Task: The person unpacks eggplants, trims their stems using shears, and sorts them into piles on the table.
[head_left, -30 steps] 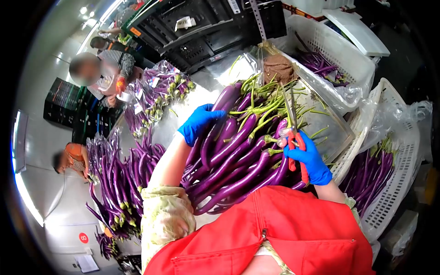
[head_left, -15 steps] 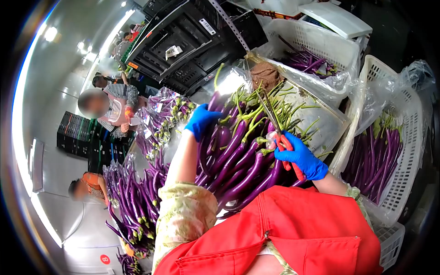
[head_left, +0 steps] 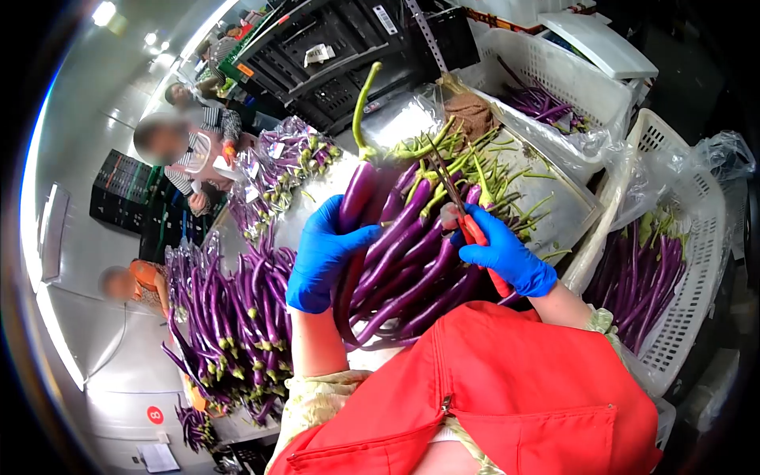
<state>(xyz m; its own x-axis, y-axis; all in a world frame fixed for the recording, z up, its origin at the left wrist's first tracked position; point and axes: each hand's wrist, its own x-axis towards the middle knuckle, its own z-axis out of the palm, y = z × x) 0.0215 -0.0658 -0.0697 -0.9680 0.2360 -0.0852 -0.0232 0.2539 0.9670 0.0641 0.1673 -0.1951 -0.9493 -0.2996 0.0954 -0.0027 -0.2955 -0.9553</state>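
Observation:
My left hand [head_left: 326,255], in a blue glove, is closed around a long purple eggplant [head_left: 358,192]. Its green stem points up and its lower body curves down past the hand. In my blue-gloved right hand [head_left: 507,255] is a pair of red-handled scissors [head_left: 473,229]. Their dark blades point up and left, to the right of the held eggplant's stem and apart from it; I cannot tell how far they are parted. Beneath both hands lies a pile of eggplants [head_left: 419,277], green stems toward the far side.
White crates [head_left: 697,261] with plastic liners and eggplants stand to the right. Black crates [head_left: 332,55] stand ahead. More eggplants [head_left: 237,317] lie on the left, some bagged. A brown cloth [head_left: 471,115] lies beyond the pile. Other people are at the left.
My left hand has come nearer to me, turned, and raised the eggplant so its stem stands higher. The scissors have shifted slightly left. The whole view has turned a little.

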